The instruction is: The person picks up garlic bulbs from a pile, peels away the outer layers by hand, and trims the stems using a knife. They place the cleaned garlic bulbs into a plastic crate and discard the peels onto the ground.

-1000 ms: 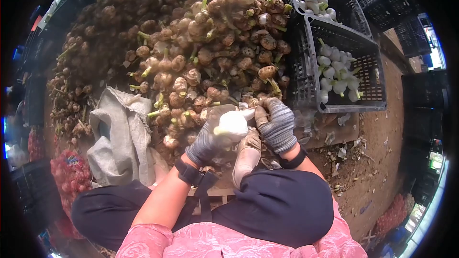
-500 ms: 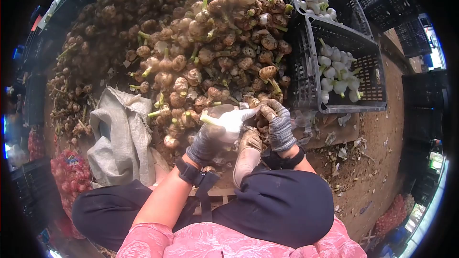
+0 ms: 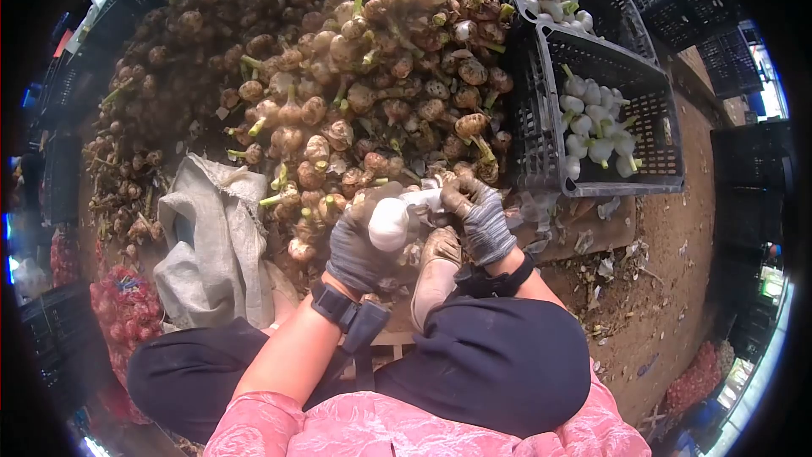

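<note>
Dirt floor [image 3: 677,262] — white bulb [image 3: 388,224] in left hand [image 3: 357,245], right hand [image 3: 485,218] pinching its end

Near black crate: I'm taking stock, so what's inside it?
The near black crate holds a heap of white bulbs, several with green stems. Whatever lies beneath the top bulbs is covered, so the full count cannot be told.

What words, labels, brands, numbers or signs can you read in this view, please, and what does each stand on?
No text can be read anywhere.
Mesh bag at left: dark and bluish patch, too blurred to read.
Black wristband: no lettering visible.
Crate of white bulbs: no legible marking.
</note>
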`<state>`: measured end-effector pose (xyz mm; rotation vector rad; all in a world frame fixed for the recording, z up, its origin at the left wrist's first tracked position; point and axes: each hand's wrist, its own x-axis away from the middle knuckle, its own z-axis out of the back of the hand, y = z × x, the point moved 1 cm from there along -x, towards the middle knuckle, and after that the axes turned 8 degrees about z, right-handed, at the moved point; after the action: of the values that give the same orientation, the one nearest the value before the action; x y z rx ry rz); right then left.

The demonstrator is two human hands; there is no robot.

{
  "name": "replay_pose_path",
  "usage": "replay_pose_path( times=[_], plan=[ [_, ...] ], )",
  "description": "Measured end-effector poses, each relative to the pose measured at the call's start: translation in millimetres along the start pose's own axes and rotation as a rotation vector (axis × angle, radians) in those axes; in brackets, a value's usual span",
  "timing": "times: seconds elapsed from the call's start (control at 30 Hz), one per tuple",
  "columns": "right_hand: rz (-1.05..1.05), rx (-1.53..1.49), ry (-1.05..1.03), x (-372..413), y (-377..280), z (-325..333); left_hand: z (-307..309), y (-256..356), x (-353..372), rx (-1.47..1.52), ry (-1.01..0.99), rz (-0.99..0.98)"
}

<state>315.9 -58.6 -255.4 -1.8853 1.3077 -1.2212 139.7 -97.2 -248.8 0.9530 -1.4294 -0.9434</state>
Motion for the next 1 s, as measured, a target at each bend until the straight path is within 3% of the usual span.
replay_pose_path(
  times=[0.07,0.1,0.13,0.2,0.23,0.27,0.37,0.4,0.47,0.5,0.53,0.6,0.67,0.73,0.9,1.0],
  plan=[
    [0.081,0.544,-0.057,-4,10,17,4,0,-5,1.118,-0.177,0.343],
    [0.211,0.907,-0.006,-6,13,23,6,6,-4,1.196,-0.213,0.341],
    [0.214,0.909,-0.001,-8,18,31,6,5,-6,1.196,-0.219,0.341],
    [0.207,1.869,-0.360,-13,28,44,9,1,-10,1.210,-0.110,0.312],
    [0.069,1.943,-0.466,-7,25,43,10,5,-9,1.246,-0.116,0.349],
    [0.070,1.945,-0.464,-5,14,36,11,0,-12,1.247,-0.119,0.347],
    [0.151,1.289,-0.537,8,-20,2,9,-17,-13,0.960,-0.153,0.258],
    [0.150,1.288,-0.538,8,-18,-1,6,-18,-10,0.866,-0.114,0.315],
    [0.231,0.791,-0.568,8,-12,-4,-7,-6,-6,0.431,-0.148,0.239],
    [0.359,0.695,-0.605,3,-5,-1,-9,5,-1,0.470,-0.321,0.207],
    [0.360,0.695,-0.604,2,-1,2,-10,5,-1,0.470,-0.322,0.207],
    [-0.032,0.046,-0.421,1,2,12,-10,6,-3,0.475,-0.346,0.075],
    [-0.092,-0.017,-0.448,5,-7,15,-8,27,-4,0.496,-0.328,0.144],
    [-0.133,-0.303,-0.559,10,0,19,0,35,-3,0.186,-0.386,0.183],
    [-0.207,-0.406,-0.509,20,-5,15,-13,40,-1,-0.237,-0.206,-0.034],
    [-0.175,-0.467,-0.533,16,-2,23,-14,23,0,-0.261,-0.270,-0.009]
  ],
)
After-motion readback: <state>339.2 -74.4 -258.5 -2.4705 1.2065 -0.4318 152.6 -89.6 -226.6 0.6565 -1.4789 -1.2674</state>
